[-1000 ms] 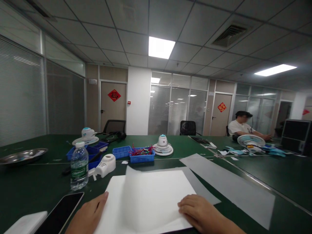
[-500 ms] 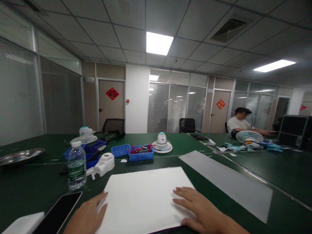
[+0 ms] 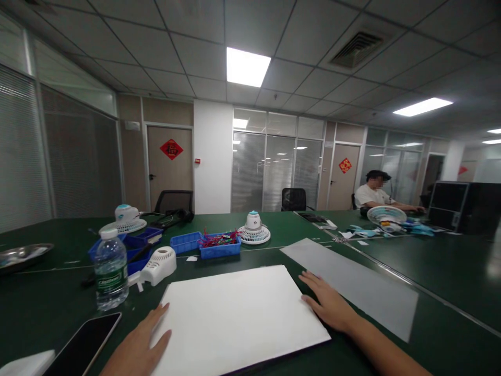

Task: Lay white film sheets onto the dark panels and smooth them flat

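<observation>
Left hand point(image 3: 136, 345): open, palm down, fingers extended and unclenched, with the fingertips resting on the near left edge of the white sheet point(image 3: 238, 318); nothing is gripped; right hand point(image 3: 329, 304): open, palm down, fingers spread, lying flat at the right edge of the same sheet, between it and the grey strip point(image 3: 354, 284); nothing is gripped; the white sheet lies flat on the green table point(image 3: 47, 297), directly in front of the person and between the two hands; a dark phone point(image 3: 80, 347) lies face up just left of the left hand, with a white flat object point(image 3: 25, 365) beside it at the bottom left corner, cut off by the frame; behind the phone a water bottle point(image 3: 110, 269) stands upright, capped; a white fan housing point(image 3: 158, 265) lies on its side between the bottle and the far left corner of the sheet; farther back, blue trays point(image 3: 186, 242) sit side by side, one holding red and coloured small parts; a small white fan point(image 3: 253, 231) stands just right of them and a second fan point(image 3: 123, 219) stands behind the bottle; a metal dish point(image 3: 19, 255) rests at the far left; at the far right a co-worker point(image 3: 371, 193) sits at the adjoining table, well apart, behind a third fan point(image 3: 386, 214)
</observation>
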Motion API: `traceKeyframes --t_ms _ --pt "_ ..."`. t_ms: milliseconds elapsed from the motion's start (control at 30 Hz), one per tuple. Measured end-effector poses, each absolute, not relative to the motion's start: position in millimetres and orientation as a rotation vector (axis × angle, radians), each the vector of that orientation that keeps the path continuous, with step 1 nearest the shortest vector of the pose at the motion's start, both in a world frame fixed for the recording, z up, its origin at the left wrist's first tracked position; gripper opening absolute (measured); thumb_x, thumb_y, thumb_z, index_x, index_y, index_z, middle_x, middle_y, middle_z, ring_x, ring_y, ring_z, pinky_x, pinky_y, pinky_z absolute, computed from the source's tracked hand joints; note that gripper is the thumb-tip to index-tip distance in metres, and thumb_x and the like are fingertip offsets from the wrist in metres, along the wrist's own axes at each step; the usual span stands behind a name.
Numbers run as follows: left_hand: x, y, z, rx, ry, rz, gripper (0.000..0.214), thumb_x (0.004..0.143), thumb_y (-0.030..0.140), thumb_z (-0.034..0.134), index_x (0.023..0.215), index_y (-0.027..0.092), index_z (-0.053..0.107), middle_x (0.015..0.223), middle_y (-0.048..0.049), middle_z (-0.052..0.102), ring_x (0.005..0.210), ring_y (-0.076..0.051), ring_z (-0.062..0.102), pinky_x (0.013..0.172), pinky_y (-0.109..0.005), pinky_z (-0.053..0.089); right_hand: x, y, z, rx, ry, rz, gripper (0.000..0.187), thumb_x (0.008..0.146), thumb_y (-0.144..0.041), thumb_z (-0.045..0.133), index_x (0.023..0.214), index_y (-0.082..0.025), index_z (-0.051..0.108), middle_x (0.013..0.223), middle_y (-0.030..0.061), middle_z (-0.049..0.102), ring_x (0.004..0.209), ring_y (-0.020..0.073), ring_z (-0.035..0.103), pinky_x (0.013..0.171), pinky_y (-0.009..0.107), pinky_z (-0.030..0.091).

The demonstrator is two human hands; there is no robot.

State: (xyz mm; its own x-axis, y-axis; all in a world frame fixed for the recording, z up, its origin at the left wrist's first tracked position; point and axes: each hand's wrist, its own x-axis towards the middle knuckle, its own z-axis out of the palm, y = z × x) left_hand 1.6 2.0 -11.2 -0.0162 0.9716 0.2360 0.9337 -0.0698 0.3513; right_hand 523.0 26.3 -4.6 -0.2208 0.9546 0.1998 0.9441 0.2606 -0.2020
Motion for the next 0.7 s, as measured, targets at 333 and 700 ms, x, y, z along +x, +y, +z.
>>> traceKeyframes --t_ms 333,700 --pt "2.3 -1.8 -11.1 2.202 2.054 0.564 0.069 0.085 0.046 0.044 0.143 0.009 0.054 0.151 -0.0117 0.051 0.141 -0.031 0.046 0.119 -0.048 0.033 585.5 36.3 -6.1 -2.222 -1.859 -0.121 0.043 0.099 -0.034 0.034 0.118 -0.016 0.069 0.121 0.0182 0.07 0.111 0.0311 0.067 0.093 0.043 0.049" --pt "-4.6 -0.1 -19.6 2.093 1.964 0.717 0.065 0.09 0.051 0.037 0.14 0.014 0.058 0.148 -0.0069 0.055 0.141 -0.027 0.047 0.12 -0.046 0.032 501.8 4.0 24.8 -1.697 -2.344 -0.098 0.036 0.101 -0.036 0.037 0.118 -0.03 0.068 0.117 0.0043 0.074 0.106 0.0233 0.069 0.093 0.033 0.047"
